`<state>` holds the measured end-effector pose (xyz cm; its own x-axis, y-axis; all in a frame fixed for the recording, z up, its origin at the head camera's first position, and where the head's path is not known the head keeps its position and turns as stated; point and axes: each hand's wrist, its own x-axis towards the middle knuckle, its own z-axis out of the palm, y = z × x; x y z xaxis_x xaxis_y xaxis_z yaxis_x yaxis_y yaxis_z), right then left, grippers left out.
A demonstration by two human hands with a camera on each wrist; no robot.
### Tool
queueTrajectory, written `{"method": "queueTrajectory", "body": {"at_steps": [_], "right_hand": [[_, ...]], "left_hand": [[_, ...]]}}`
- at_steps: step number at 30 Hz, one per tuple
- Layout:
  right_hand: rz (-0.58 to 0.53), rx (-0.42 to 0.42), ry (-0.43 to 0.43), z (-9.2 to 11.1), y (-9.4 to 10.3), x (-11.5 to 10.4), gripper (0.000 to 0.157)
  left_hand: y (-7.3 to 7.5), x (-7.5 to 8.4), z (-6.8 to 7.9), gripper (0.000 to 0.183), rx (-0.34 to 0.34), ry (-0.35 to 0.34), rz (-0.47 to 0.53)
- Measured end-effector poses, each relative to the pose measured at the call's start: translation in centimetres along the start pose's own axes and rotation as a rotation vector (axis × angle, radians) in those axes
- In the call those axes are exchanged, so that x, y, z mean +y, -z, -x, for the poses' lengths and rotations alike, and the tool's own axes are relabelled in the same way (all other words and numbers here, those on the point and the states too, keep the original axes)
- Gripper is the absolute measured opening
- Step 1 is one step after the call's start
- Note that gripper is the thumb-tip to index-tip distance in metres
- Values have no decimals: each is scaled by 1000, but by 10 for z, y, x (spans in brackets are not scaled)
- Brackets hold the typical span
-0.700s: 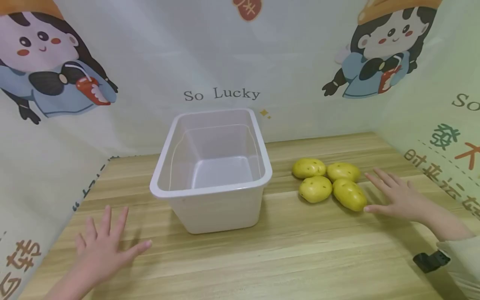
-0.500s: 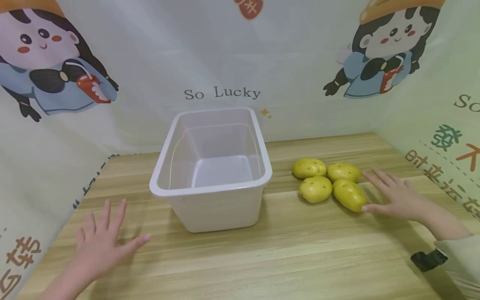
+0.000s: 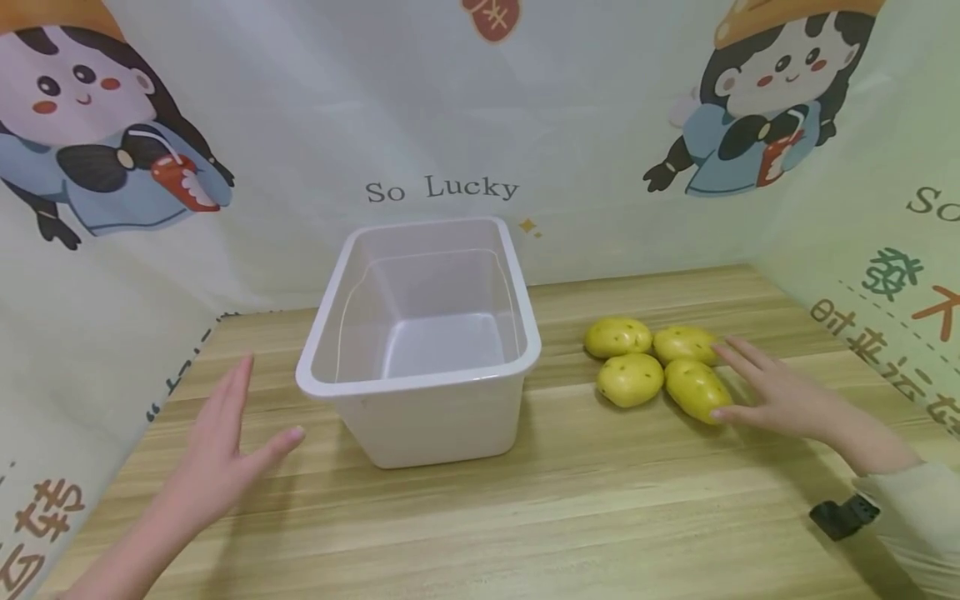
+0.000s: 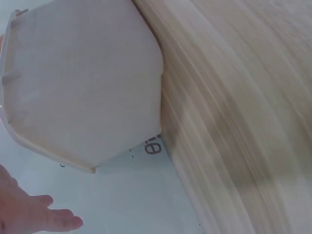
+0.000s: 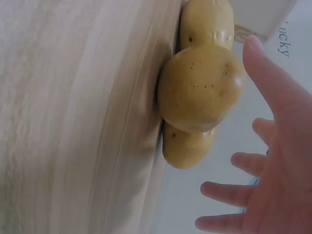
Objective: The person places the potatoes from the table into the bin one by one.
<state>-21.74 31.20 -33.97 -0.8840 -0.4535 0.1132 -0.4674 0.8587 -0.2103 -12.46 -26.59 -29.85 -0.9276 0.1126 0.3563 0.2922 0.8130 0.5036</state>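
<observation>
Several yellow potatoes point(image 3: 630, 380) lie close together on the right part of the wooden table. My right hand point(image 3: 787, 396) hovers at their right side with spread fingers, nearest to the front right potato point(image 3: 697, 390); in the right wrist view its thumb and fingers stand apart from the potatoes point(image 5: 200, 87). A white plastic tub point(image 3: 442, 425) stands upright left of them, with nothing seen inside. Left of the tub my left hand point(image 3: 221, 450) is raised over the table, fingers straight and thumb held away. The left wrist view shows the tub's side point(image 4: 83, 83) beside that hand's fingertips.
The wooden table point(image 3: 480, 533) is bounded by a printed cloth point(image 3: 442, 100) at the back and both sides. A small black device point(image 3: 843, 517) is worn at the right sleeve.
My left hand has turned so its fingers line up instead of fanning out. The right hand has shifted slightly left, closer to the potatoes. Tub and potatoes stay where they were.
</observation>
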Motion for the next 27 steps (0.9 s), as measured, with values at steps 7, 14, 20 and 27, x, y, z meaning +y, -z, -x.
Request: {"method": "queueTrajectory", "body": {"at_steps": [7,14,20,27], "right_hand": [[-28,7,-1,-10,-7,-3,85],[-27,1,-6,-16,-11,-9,83],[-39,-1,-20,-18,-17,-14,80],[-39,3,-44,-25,-24,-18,78]], "left_hand": [[-2,19,-14,94,51,-11,159],[-11,27,-21,89,77,-14,223],[-24,31,-26,88,86,-31,276],[-30,35,-29,77,133,11,341]]}}
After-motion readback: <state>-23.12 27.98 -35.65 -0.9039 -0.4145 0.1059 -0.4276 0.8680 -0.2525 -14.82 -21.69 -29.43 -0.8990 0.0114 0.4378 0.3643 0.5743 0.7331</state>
